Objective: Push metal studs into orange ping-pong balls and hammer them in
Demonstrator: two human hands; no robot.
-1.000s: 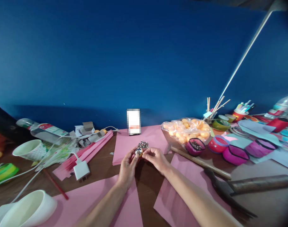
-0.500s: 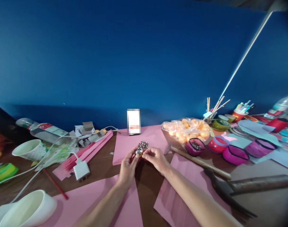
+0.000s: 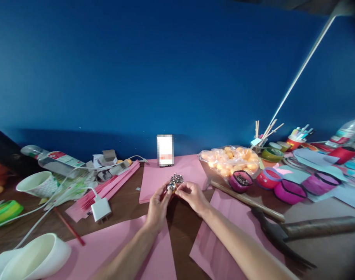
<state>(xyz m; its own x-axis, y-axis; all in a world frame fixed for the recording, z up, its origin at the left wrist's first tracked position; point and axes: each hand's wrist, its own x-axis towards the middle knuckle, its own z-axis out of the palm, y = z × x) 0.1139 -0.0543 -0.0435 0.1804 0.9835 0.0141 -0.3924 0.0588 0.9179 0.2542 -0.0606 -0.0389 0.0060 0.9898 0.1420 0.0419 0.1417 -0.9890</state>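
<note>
At the middle of the desk, the thumb and fingers of my left hand [image 3: 157, 206] are closed round a small ball [image 3: 171, 187]. Its visible top is shiny silver, with a bit of orange at the right edge. My right hand [image 3: 193, 197] has thumb and forefinger pinched together against the ball's right side; whatever is between those fingertips is too small to make out. Just behind the ball, a heap of small shiny silver pieces [image 3: 176, 178] lies on a pink sheet [image 3: 150, 179].
Right: a plastic bag of orange balls [image 3: 230, 159], a purple cup [image 3: 241, 181] of small dark pieces, a wooden stick [image 3: 247, 200] and a hammer-like tool [image 3: 320, 228]. Left: a white charger [image 3: 101, 210], a red pencil-like stick [image 3: 69, 226] and white cups [image 3: 40, 256]. A blurred-out upright rectangle [image 3: 165, 150] stands behind.
</note>
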